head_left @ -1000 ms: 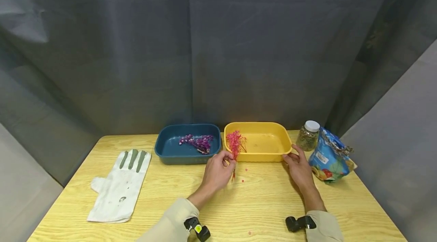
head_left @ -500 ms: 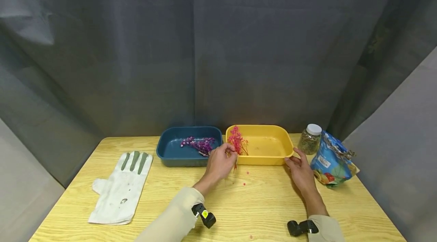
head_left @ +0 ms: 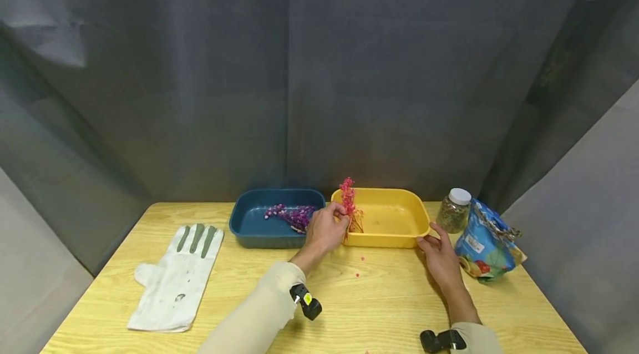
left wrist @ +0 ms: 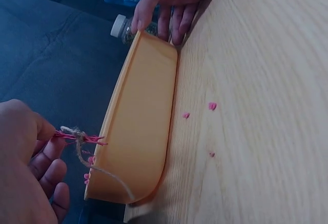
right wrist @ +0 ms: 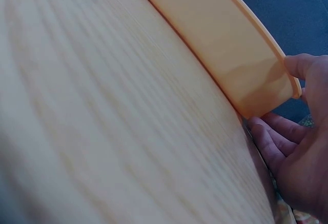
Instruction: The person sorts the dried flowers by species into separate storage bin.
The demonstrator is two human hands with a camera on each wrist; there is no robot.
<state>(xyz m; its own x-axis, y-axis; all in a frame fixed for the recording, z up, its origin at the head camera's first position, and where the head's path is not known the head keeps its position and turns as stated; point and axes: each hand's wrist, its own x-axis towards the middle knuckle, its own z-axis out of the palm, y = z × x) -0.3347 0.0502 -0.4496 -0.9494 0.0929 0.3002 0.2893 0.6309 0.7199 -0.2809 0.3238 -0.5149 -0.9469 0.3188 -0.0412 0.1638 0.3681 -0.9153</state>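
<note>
My left hand [head_left: 325, 227] pinches a bunch of pink dried flowers [head_left: 348, 197] by its stems at the yellow tray's left front. Twine [left wrist: 78, 134] is knotted around the stems in the left wrist view, its loose tail hanging across the tray wall. The flower heads point up and away, over the left end of the yellow tray [head_left: 384, 241]. My right hand [head_left: 441, 257] holds that tray's right front corner; in the right wrist view its thumb [right wrist: 300, 65] lies on the rim and the other fingers curl about the corner below.
Left of it stands a blue tray [head_left: 272, 242] with purple dried flowers [head_left: 294, 216]. A white work glove [head_left: 175, 282] lies at the left. A lidded jar [head_left: 453, 212] and a blue bag [head_left: 484, 243] stand right. Pink bits [left wrist: 212, 106] dot the tabletop.
My left hand has moved forward and raised the pink flowers, so their heads now reach above the tray's back rim. My right hand keeps its place at the corner.
</note>
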